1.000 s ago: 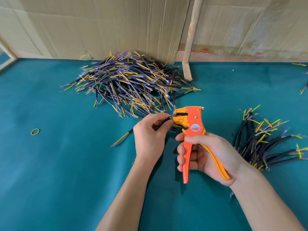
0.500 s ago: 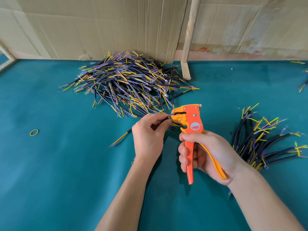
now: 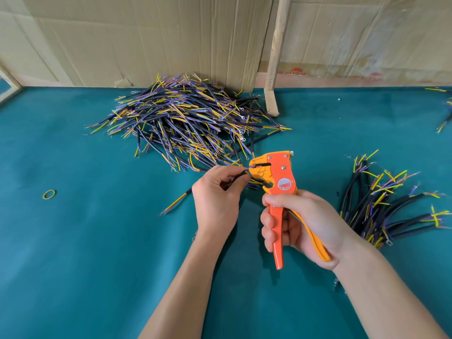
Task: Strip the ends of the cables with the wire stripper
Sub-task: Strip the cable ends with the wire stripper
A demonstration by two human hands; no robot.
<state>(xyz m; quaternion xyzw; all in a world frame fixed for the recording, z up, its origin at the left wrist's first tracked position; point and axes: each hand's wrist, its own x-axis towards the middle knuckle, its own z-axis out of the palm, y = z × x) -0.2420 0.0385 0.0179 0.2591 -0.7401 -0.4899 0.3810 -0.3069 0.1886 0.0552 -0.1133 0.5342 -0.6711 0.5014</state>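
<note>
**Feeding a thin cable into the orange stripper**

Brown cardboard [image 3: 137, 40] stands up behind a table with a blue-green cloth [image 3: 73, 265] on it.

Near the middle, the left hand [image 3: 215, 199] pinches one black cable [image 3: 236, 178] between the thumb and curled fingers, close to its end. The tip of the cable goes into the mouth of the wire stripper [image 3: 276, 177]. The right hand [image 3: 298, 228] is wrapped around both handles of the stripper, one orange and one yellow. The handles look partly squeezed, but I cannot tell how hard.

The cable is probably very light and bendy. It would flop if held far back, so a pinch right next to the tool looks like the best spot. The black cover looks smooth and may slip, so the pinch needs to be firm. The little wires inside are thin and could snap if the tool bites too deep. The stripper looks hard and stiff, and it is held well by its long handles.

The cable is short and black, with yellow, blue and purple wires poking out of the ends. A big pile of cables [image 3: 186, 123] lies just behind the hands, by the cardboard. A smaller bunch of cables [image 3: 381, 206] lies to the right of the right hand. A small yellow-green ring [image 3: 49, 194] lies far off to the left.
</note>
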